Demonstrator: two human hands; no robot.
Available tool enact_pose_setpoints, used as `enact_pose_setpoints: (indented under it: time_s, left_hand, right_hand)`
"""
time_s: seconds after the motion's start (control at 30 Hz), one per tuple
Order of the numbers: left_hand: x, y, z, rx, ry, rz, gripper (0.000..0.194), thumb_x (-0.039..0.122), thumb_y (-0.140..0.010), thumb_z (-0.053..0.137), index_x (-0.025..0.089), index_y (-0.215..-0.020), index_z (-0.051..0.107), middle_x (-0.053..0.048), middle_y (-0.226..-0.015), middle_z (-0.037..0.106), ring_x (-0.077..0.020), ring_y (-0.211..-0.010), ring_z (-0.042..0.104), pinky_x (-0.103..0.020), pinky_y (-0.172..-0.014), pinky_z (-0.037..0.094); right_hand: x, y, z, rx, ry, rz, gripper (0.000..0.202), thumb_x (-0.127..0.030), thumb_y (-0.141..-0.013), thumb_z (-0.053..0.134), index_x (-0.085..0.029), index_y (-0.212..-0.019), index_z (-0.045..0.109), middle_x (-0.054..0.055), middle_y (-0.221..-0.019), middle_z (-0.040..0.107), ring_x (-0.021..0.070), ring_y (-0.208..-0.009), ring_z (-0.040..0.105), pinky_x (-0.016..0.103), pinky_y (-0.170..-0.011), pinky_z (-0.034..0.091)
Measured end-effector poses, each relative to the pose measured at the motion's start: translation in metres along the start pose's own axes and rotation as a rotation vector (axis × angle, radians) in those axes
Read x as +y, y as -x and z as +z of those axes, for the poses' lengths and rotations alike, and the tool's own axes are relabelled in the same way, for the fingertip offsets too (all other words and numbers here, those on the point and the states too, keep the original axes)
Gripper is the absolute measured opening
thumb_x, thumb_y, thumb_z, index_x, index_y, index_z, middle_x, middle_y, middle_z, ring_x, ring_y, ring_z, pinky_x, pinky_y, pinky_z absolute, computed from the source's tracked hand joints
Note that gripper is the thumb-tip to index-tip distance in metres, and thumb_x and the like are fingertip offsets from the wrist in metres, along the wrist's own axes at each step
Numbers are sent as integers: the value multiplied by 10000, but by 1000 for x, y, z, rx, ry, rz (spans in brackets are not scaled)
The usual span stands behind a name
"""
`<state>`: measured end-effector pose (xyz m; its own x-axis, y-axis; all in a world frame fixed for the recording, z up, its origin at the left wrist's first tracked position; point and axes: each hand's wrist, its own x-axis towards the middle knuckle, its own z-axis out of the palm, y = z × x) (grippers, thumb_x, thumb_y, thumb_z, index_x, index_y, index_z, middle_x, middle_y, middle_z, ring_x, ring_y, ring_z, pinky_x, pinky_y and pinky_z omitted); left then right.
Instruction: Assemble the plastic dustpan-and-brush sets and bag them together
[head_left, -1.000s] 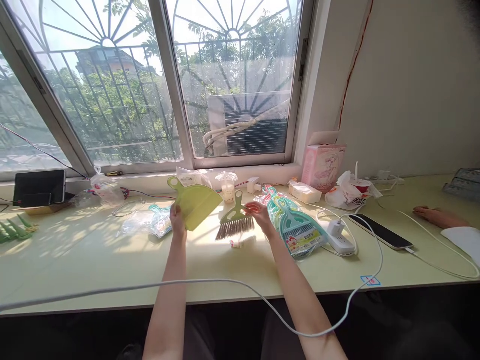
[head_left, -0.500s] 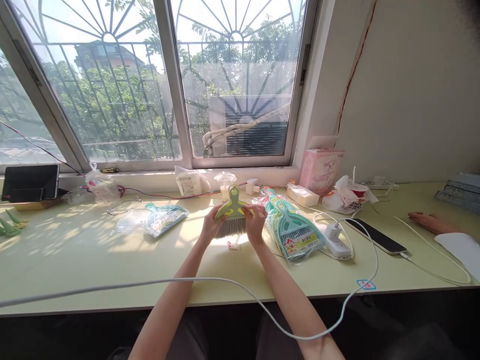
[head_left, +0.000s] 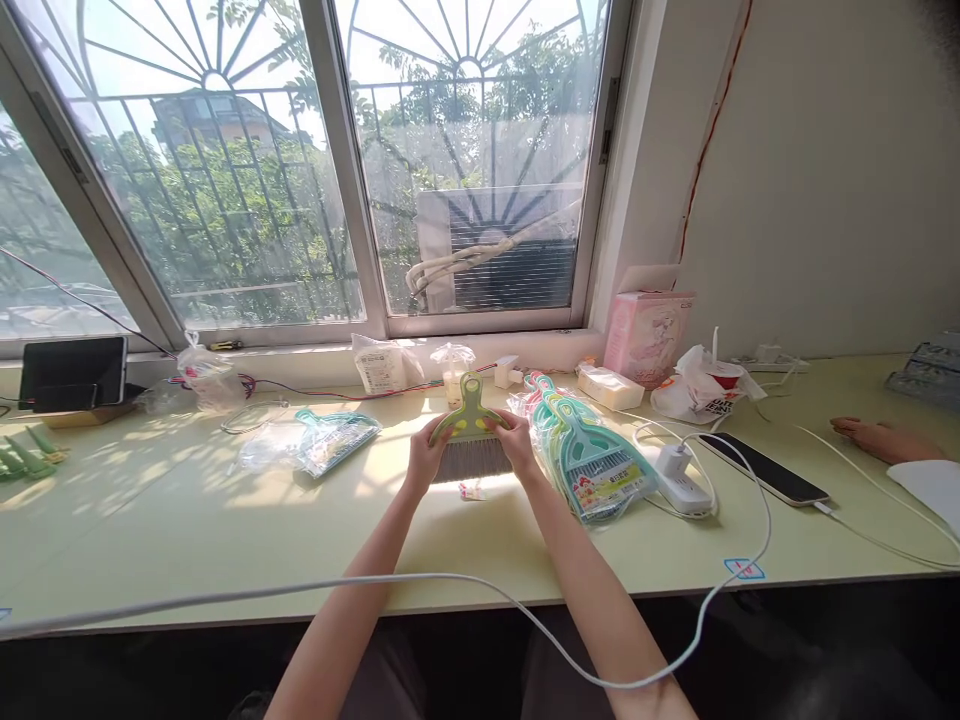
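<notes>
Holding a green brush [head_left: 471, 405] upright at the center of the frame, handle up, bristles down. Gripping its left end with the left hand [head_left: 427, 450], part-closed, and its right end with the right hand [head_left: 516, 442], closed about as far. Showing yellow-green through the brush's openings: a dustpan [head_left: 491, 424], mostly hidden behind. Impossible to tell the reach of the fingers at the back, or any fastening between brush and dustpan.

Just below the bristles, on the pale table [head_left: 187, 540]: a small wrapper [head_left: 471, 491]. Beside the right hand: a pile of bagged sets [head_left: 600, 460], turquoise on top. Left of center, apart from the left hand: a turquoise packet [head_left: 341, 440]. Beyond the brush, near the window [head_left: 465, 240]: a cup [head_left: 452, 378]. Right of the pile: a power strip [head_left: 684, 490], then a black phone [head_left: 765, 470], flat, with a cable plugged in. At the right edge: another person's hand [head_left: 870, 437], resting on the table. Farther back: a pink box [head_left: 649, 335]. At the left edge: a black tablet [head_left: 73, 372], propped up. Across the lower frame, before both forearms: a white cord [head_left: 420, 577].
</notes>
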<state>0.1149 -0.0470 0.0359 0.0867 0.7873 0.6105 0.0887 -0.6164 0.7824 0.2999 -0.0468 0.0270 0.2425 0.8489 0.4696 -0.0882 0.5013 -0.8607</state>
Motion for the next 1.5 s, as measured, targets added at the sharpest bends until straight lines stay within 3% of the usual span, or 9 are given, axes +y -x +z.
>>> enact_pose_setpoints:
  time_s: [0.37,0.53,0.7,0.83,0.97,1.07,1.17,1.3,1.5]
  left_hand:
    - [-3,-1,-4,-20,-8,-51,367,480,-831,683,185,-1038,756,-75,-992,759,-260,-945,678,-354,-838,508]
    - [-10,-10,-24,-178,68,-196,511,469,-675,841,193,-1096,751,-78,-1031,748,-299,-985,672,-385,-847,525]
    - [-33,-15,-42,141,250,-326,464,473,-667,860,166,-998,755,-93,-963,749,-316,-1028,667,-421,-917,519]
    - [-43,-17,-53,375,451,-328,546,403,-709,853,204,-1188,683,-102,-1084,731,-287,-1119,656,-426,-1008,504]
    - [-49,-19,-58,483,489,-366,627,329,-699,862,206,-1266,624,-97,-1111,721,-249,-1088,667,-422,-1050,491]
    - [-56,-18,-58,467,436,-367,627,324,-694,851,201,-1263,617,-96,-1105,718,-238,-1060,673,-404,-1025,507]
    - [-64,-16,-56,427,381,-339,618,348,-706,824,203,-1267,608,-95,-1104,716,-225,-1041,677,-390,-994,521]
    - [-74,-14,-47,400,301,-291,575,408,-728,791,213,-1238,609,-94,-1130,706,-219,-1056,675,-379,-967,530]
    - [-65,-5,-19,300,259,-282,567,483,-769,766,199,-1235,612,-115,-1170,708,-259,-1100,667,-415,-953,532]
  right_hand:
    - [5,6,6,70,-8,81,295,-417,-643,775,-202,-843,803,55,-857,786,246,-836,697,385,-804,550]
    - [-1,8,2,-124,-141,184,570,-592,-708,758,-215,-1135,748,89,-1101,769,288,-1041,698,419,-908,546]
    - [6,4,-10,-192,139,154,609,-646,-958,381,-226,-1295,664,110,-1370,650,280,-1308,570,466,-1073,452]
    - [22,14,-9,-339,875,113,380,-406,-949,554,-198,-1225,713,148,-1402,616,294,-1387,481,451,-1166,324]
    - [33,23,-5,-501,1107,144,333,-300,-872,687,-225,-1194,728,139,-1308,673,289,-1260,587,397,-1061,433]
    - [35,19,-5,-455,1013,170,216,-214,-804,725,-247,-1011,779,83,-1083,763,263,-1030,693,371,-924,517]
    - [30,14,-1,-299,610,186,172,-281,-712,803,-245,-879,784,57,-933,779,271,-916,709,413,-863,549]
    - [8,12,9,-150,0,128,423,-488,-682,815,-219,-1003,761,75,-1048,762,273,-994,698,390,-808,582]
    - [-15,19,19,3,-208,132,816,-435,-607,886,-236,-1344,597,123,-1363,634,237,-968,709,397,-894,587]
